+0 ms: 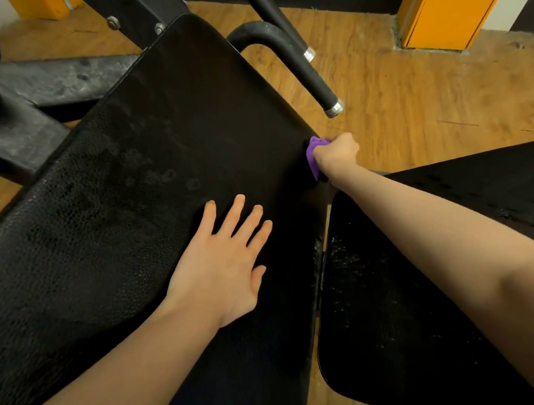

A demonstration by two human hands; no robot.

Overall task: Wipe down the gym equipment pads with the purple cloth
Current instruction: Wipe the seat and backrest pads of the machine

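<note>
Wooden floor [413, 92] under black gym equipment. Item: large back pad [155, 168], long axis running from lower left up toward the frame bolts. Right hand [336, 154], grip curled tight round the purple cloth [313, 157], at the pad's right edge; unwiped face lies leftward from it. Left hand [222, 260], fingers spread flat, braces the pad. Seat pad [403, 303] lies nearer the right arm.
</note>
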